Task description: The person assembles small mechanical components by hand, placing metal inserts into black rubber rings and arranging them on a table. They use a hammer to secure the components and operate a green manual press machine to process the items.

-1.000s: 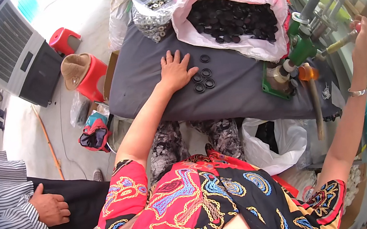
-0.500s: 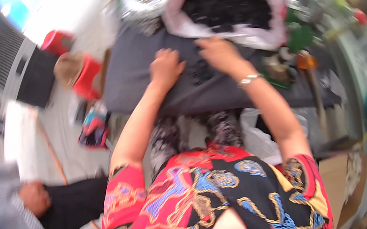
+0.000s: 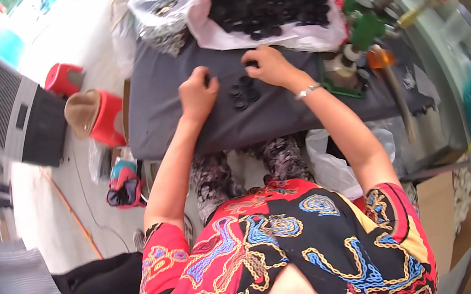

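Several small black round pieces [image 3: 240, 104], which look like caps or rings, lie in a loose cluster on the dark grey cloth-covered table [image 3: 163, 118]. Left of the cluster, my left hand [image 3: 196, 96] is closed, with a bit of a black round piece showing at its fingertips. My right hand [image 3: 273, 69] is at the upper right of the cluster, its fingers pinched around another black piece. Just beyond that hand, a white and pink sack [image 3: 299, 42] gapes wide, full of the same black pieces.
A clear plastic bag [image 3: 163, 20] of small metallic parts stands left of the sack. On the right are a green hand press [image 3: 368, 29] and an orange-headed mallet [image 3: 381, 58]. Red stools [image 3: 105, 121] stand at the left, and another person [image 3: 30, 290] is at lower left.
The view has shifted a little and become sharper. My hands stay around the cluster; more separate black pieces show between them, and the other person's hand has moved lower.
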Motion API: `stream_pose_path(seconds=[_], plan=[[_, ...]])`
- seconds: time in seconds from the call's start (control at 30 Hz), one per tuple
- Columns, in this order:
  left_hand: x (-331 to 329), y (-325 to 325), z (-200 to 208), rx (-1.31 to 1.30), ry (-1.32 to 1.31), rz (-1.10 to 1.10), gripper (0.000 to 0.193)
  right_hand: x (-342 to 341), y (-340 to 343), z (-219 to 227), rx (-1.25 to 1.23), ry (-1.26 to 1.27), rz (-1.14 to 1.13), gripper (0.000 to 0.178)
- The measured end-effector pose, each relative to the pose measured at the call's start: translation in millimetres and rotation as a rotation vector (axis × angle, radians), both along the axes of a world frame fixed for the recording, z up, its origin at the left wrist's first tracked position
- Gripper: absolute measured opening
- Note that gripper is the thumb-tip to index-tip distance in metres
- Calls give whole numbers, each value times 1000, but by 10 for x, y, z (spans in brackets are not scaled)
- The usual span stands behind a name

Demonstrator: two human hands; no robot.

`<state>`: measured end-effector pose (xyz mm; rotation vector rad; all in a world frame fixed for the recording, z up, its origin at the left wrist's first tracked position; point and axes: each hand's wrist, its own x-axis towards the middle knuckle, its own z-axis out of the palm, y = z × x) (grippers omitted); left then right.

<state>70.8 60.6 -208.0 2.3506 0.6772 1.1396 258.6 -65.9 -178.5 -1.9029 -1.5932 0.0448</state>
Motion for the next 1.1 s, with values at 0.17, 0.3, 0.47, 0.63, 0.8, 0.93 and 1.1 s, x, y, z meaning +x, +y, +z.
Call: stream_pose_path(seconds=[0.17, 0.3, 0.47, 0.63, 0.8, 0.93, 1.1], plan=[[-39, -277, -67, 126, 244, -97, 17, -270, 96, -68, -187, -83, 264, 25], [197, -348, -8, 111, 436, -107, 18, -195, 9, -86, -178, -116, 155, 30], [60, -286, 13, 77, 460, -125, 28, -321, 165, 47, -246, -78, 160, 27], [121, -259, 101, 3, 619, -122, 29, -237, 161, -167, -94, -163, 147, 27], [43, -256, -20, -38, 542, 2, 32, -363, 6, -55, 24, -116, 156, 25], [236, -224, -176, 58, 513, 19, 27, -449, -248, -67, -37, -163, 346, 31], [285, -205, -293, 271, 555, 24, 21, -628, -357, -96, -94, -308, 269, 38]])
